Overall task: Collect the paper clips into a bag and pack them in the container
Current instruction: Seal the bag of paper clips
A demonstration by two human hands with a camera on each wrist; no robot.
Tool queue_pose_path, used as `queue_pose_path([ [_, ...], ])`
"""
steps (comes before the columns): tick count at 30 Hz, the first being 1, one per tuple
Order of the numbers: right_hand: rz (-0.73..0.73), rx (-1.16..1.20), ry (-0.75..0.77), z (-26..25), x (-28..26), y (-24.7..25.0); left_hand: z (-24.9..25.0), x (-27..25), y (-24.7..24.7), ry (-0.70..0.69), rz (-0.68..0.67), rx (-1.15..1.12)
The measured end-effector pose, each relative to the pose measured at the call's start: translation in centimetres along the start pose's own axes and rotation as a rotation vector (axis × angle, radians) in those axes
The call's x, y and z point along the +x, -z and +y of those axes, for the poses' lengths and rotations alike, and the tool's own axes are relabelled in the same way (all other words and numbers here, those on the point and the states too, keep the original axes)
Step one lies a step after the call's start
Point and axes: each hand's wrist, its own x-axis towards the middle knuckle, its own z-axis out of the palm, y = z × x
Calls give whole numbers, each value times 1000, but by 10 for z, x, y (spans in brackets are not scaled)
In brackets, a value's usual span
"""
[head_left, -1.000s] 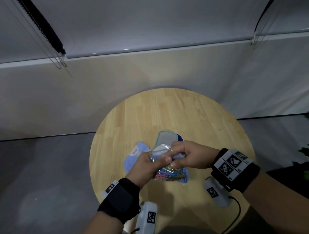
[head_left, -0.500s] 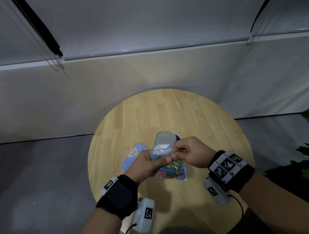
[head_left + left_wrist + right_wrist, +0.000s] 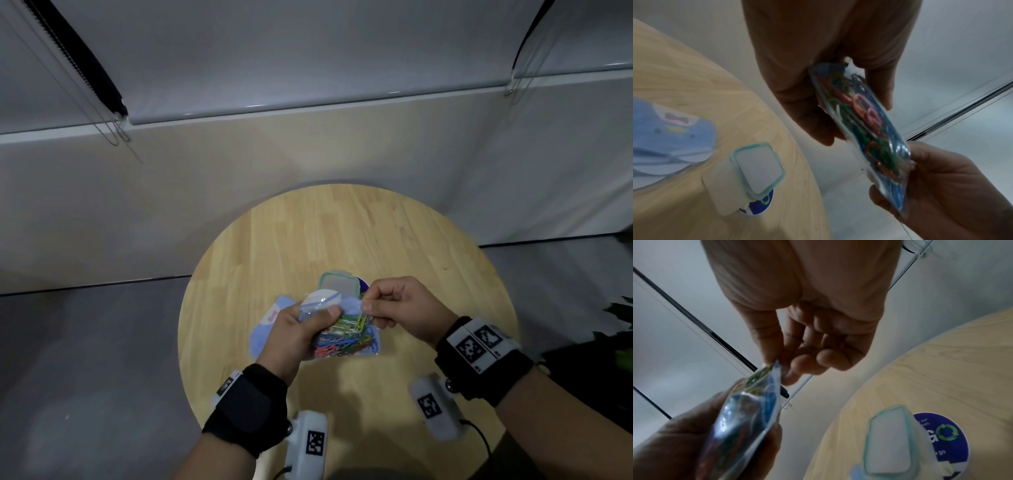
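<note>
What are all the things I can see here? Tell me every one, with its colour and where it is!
bag: one, clear plastic, held up over the table by both hands
paper clips: many, too many to count, pink, green, yellow and blue, inside the bag
container: one, clear with a teal rim, on the table beyond the hands
round sticker: one, dark blue with a green arrow ring, under the container
blue cloth: one, light blue with a pink patch, on the table left of the container
table: one, round, light wood
left hand: one, its grip wraps the bag's left side
right hand: one, pinches the bag's top right edge
wristbands: two, black, one on each wrist
</note>
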Motion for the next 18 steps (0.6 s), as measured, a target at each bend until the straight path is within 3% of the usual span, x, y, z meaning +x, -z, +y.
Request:
queue_pose_path([
  [11,63,-42,142,5,-4,-8,2,0,-1,-94,10,119],
  [18,-10,-125,97,-2,-8,-11,5,-2,-2,-138,7,172],
])
